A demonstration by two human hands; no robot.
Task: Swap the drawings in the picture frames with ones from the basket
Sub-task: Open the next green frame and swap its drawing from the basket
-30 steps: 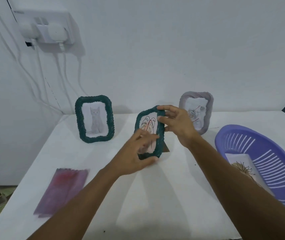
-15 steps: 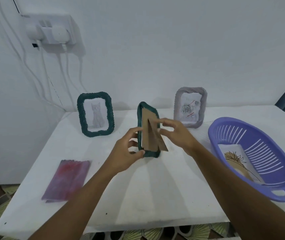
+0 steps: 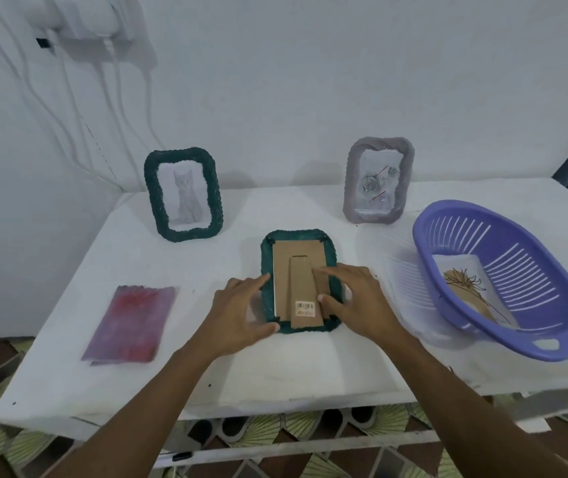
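Green frame (image 3: 298, 235) face down between the hands. Left hand (image 3: 237, 312) relaxed, fingertips touching its left edge. Right hand (image 3: 355, 298) flat, fingers resting on cardboard back (image 3: 296, 251). Basket (image 3: 534, 270) right of right hand.

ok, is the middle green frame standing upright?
No, the middle green frame lies face down on the table, cardboard back up, with the left hand and right hand on it.
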